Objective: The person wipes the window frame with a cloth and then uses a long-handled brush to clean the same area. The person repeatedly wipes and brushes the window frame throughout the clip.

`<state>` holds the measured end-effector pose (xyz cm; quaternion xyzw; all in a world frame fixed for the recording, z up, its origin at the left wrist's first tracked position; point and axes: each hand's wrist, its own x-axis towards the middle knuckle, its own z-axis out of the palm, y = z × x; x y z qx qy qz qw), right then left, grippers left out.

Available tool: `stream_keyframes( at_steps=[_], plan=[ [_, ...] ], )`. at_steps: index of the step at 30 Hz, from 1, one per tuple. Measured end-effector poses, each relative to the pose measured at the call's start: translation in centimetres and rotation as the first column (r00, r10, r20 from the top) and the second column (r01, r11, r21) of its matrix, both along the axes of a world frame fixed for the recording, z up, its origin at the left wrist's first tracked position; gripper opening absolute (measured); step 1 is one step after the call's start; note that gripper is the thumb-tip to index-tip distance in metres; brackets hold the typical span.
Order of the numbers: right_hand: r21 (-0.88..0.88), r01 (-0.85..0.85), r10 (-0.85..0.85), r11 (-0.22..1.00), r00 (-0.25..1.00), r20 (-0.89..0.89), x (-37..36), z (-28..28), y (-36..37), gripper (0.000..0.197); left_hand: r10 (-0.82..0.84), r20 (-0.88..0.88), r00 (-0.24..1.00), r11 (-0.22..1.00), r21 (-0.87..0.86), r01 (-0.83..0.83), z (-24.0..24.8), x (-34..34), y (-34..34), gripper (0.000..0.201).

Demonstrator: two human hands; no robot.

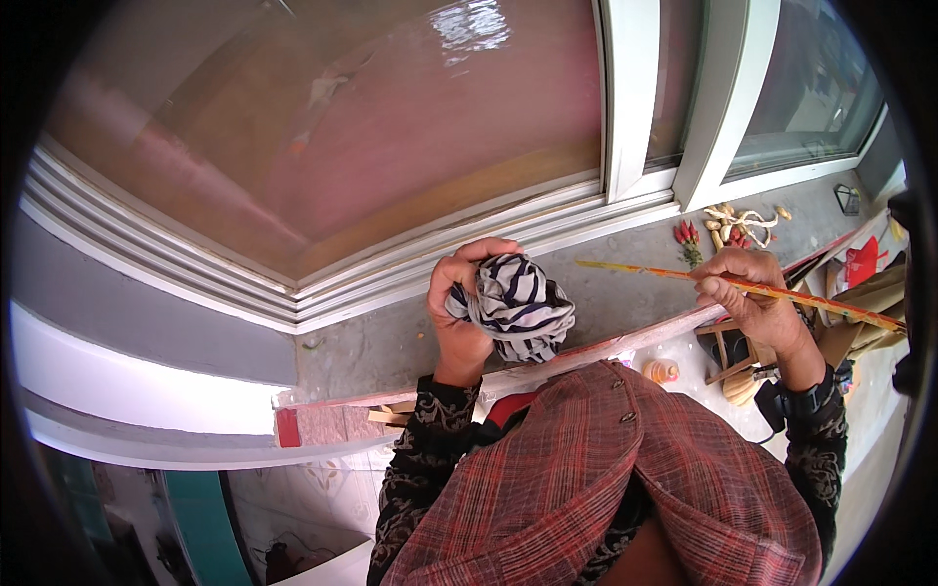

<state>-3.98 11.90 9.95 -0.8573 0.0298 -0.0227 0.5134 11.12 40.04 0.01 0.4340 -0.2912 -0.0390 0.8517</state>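
My left hand (459,303) is closed round a bunched-up cloth (518,308) with black and white stripes. It holds the cloth over the grey window ledge (391,342). To the right, my right hand (757,298) pinches a long thin stick (831,306), mottled orange and yellow. The stick's tapered yellow end points left toward the cloth, with a gap between them. Its thicker end runs off past my right wrist. Just beyond my right hand, a bunch of small red pepper-shaped pieces (687,234) lies on the ledge beside tan peanut-shaped pieces (725,230) on a pale cord.
A sliding window (440,127) with white frames (630,98) rises behind the ledge. The ledge's front edge (635,335) is reddish and worn. Below on the right are a wooden stool (721,352), an orange-topped container (661,370) and a red item (862,264) among cardboard (874,293).
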Motion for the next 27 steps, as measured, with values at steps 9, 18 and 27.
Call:
stream_keyframes(
  at_steps=[9, 18, 27],
  plan=[
    [-0.024, -0.042, 0.042, 0.999, 0.999, 0.017, 0.4, 0.1, 0.3, 0.022, -0.319, -0.104, 0.942, 0.936, -0.193, 0.295, 1.0, 0.1, -0.5, 0.021],
    [-0.114, 0.068, -0.064, 0.991, 0.997, 0.045, -0.9, 0.4, -0.4, 0.024, -0.153, 0.196, 0.969, 0.848, 0.529, 0.027, -2.2, 2.8, -0.6, 0.031],
    [-0.063, 0.097, -0.095, 0.993, 0.995, 0.024, -1.5, 0.5, -0.7, 0.023, -0.072, -0.227, 0.971, 0.983, 0.149, 0.108, -2.1, 6.5, 3.8, 0.031]
  ],
)
